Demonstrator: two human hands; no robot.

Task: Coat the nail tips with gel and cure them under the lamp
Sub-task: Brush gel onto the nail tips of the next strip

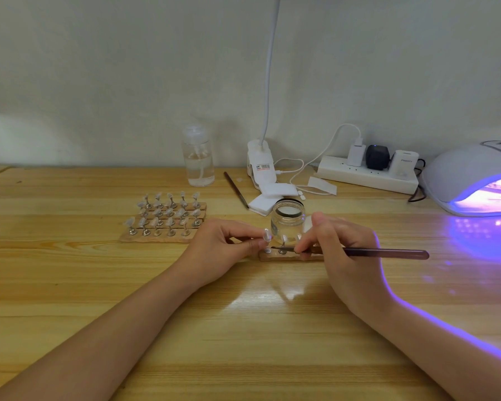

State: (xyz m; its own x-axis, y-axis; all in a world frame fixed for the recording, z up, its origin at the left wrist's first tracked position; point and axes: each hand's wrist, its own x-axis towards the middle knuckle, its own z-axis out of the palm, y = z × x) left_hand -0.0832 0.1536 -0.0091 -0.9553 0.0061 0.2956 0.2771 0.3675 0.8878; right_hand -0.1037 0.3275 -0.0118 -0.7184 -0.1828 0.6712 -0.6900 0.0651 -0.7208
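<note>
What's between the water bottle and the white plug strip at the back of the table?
In the head view, a white clip lamp base and its white cable sit between the bottle and the plug strip.

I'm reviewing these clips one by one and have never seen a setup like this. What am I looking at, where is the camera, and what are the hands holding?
There is no machine: a head-worn camera looks down at a person's two bare hands over a wooden table. The left hand pinches a nail tip on its stand. The right hand holds a brush, its tip near a small wooden strip. Behind stands an open glass jar. To the left, more nail tips stand in rows on wooden strips. At far right glows the violet curing lamp.
</note>
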